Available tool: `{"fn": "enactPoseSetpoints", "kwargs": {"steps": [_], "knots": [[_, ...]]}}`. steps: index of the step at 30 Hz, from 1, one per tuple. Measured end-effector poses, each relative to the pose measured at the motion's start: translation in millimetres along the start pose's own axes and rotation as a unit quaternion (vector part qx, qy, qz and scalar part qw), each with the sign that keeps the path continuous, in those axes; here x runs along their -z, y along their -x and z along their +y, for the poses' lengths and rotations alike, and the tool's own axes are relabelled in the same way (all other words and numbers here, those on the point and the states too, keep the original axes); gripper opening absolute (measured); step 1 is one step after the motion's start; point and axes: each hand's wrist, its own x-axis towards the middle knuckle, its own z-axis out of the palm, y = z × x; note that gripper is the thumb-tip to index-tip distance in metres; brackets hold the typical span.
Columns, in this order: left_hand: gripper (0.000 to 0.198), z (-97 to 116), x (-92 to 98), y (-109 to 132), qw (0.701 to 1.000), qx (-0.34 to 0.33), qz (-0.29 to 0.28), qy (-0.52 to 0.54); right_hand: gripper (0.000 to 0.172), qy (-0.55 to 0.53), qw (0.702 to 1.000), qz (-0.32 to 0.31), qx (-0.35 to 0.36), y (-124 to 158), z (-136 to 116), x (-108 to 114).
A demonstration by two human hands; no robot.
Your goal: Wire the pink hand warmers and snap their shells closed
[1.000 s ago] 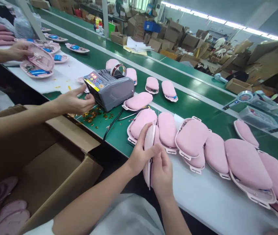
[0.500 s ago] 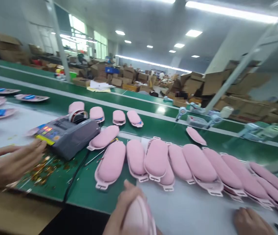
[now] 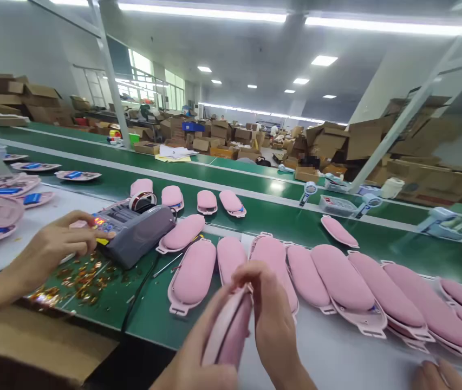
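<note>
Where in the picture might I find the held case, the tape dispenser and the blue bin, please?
Held case (image 3: 234, 333): head view, on its pink side.
Tape dispenser (image 3: 139, 233): head view, on its grey body.
Blue bin (image 3: 193, 127): head view, on its wall.

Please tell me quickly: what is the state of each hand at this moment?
Left hand: closed, holding a pink case.
Right hand: fingers bent at the case's upper end; whether they grip cannot be told.

A: Your hands?
B: Your left hand (image 3: 193, 352) grips a pink case (image 3: 235, 338), dark seam showing; your right hand (image 3: 271, 317) curls at its upper end.
A: To your left?
B: Co-worker's hand (image 3: 62, 244) at the grey tape machine (image 3: 141, 233), amber scraps (image 3: 86, 281) nearby.
</note>
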Motion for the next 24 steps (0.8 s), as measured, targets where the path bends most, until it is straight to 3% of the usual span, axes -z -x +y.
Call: {"fn": "enactPoseSetpoints", "kwargs": {"steps": [2, 4, 8, 10, 13, 15, 19, 22, 24], "knots": [[0.088, 4, -9.7, -5, 0.999, 0.010, -0.044, 0.025, 0.025, -0.067, 0.998, -0.008, -0.020, -6, -24, -34], [0.090, 8, -17.7, -12, 0.998, -0.003, -0.044, 0.037, 0.025, -0.129, 0.991, -0.008, -0.042, -7, -46, -62], [0.085, 18, -17.7, -24, 0.997, 0.016, -0.067, 0.038, 0.057, -0.252, 0.961, 0.002, -0.112, -13, -79, -91], [0.080, 22, -14.8, -28, 0.990, 0.092, -0.082, 0.067, 0.057, -0.294, 0.948, 0.005, -0.121, -16, -86, -91], [0.080, 27, -20.3, -27, 0.967, 0.209, -0.080, 0.126, 0.047, -0.255, 0.967, -0.022, -0.012, -16, -86, -78], [0.077, 28, -30.8, -27, 0.960, 0.235, -0.048, 0.142, 0.046, -0.227, 0.973, -0.038, 0.032, -15, -85, -71], [0.080, 28, -43.6, -32, 0.956, 0.269, 0.007, 0.114, 0.050, -0.229, 0.972, -0.043, -0.041, -16, -83, -73], [0.068, 34, -31.0, -31, 0.963, 0.265, -0.050, 0.012, 0.053, -0.219, 0.967, -0.030, -0.124, -12, -72, -78], [0.059, 40, -17.8, -24, 0.960, 0.250, -0.109, -0.069, 0.052, -0.186, 0.963, 0.024, -0.194, -1, -53, -73]]}}
